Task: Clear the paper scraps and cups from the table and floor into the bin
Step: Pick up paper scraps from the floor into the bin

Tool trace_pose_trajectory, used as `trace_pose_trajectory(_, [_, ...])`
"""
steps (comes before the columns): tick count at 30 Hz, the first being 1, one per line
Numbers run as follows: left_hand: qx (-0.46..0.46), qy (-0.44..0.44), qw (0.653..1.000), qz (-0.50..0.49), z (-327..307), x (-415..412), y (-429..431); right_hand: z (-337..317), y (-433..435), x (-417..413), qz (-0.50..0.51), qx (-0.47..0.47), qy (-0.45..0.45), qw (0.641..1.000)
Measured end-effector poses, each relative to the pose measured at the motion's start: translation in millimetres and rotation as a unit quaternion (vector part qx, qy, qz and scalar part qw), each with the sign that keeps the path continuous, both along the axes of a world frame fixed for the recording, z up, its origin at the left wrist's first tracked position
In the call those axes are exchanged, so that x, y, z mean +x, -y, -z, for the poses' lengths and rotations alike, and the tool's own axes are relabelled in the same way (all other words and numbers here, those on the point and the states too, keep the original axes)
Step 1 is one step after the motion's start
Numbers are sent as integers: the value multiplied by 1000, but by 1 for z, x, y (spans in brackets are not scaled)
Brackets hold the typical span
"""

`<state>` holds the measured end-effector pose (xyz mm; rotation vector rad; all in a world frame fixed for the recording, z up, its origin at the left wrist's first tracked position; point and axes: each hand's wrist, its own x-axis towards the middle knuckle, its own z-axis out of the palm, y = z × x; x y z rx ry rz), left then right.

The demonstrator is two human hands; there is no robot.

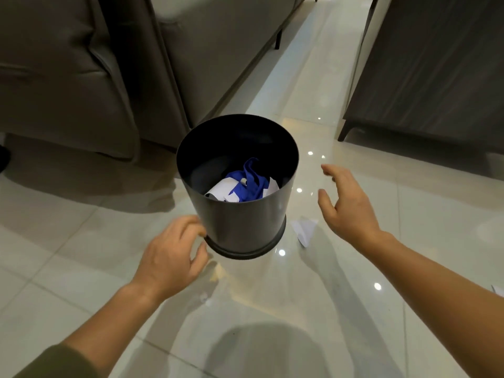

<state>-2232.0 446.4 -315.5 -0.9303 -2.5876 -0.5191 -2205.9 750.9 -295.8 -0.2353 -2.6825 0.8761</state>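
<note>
A black round bin point(240, 225) stands on the glossy tiled floor in the middle of the view. Inside it lie crumpled white and blue paper scraps point(245, 186). My left hand point(171, 255) hovers by the bin's lower left side, fingers loosely curled and holding nothing, fingertips close to the wall. My right hand point(346, 203) floats to the right of the bin with fingers spread, empty. A white paper scrap point(304, 229) lies on the floor just right of the bin's base, below my right hand.
A grey sofa point(81, 77) fills the upper left, close behind the bin. A dark cabinet on short legs point(425, 77) stands at the upper right. Another white scrap point(497, 289) peeks in at the right edge. Pale tiles point(272, 309) stretch toward me.
</note>
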Motion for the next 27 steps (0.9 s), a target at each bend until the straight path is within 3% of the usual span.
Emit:
trace_pose_trajectory(3, [-116,110,987,34,44,-2,9,28,-12,-3,-20,44,85,995])
trace_pose_trajectory(5, [-241,223,944,44,71,-1,9,49,-15,-9,-54,71,173,981])
trace_pose_trajectory(8, [-314,310,897,15,105,6,12,81,-13,-19,-79,85,293,949])
trace_pose_trajectory(14, [-241,297,922,65,129,8,15,132,-1,-30,-50,110,388,914])
trace_pose_trajectory(17, [-174,376,909,41,131,10,15,141,0,-31,-16,64,346,936])
trace_pose_trajectory(22, [-143,402,905,7,133,9,14,152,2,-31,39,12,259,965])
trace_pose_trajectory(27, [-146,392,908,16,130,8,12,149,4,-33,53,20,261,964])
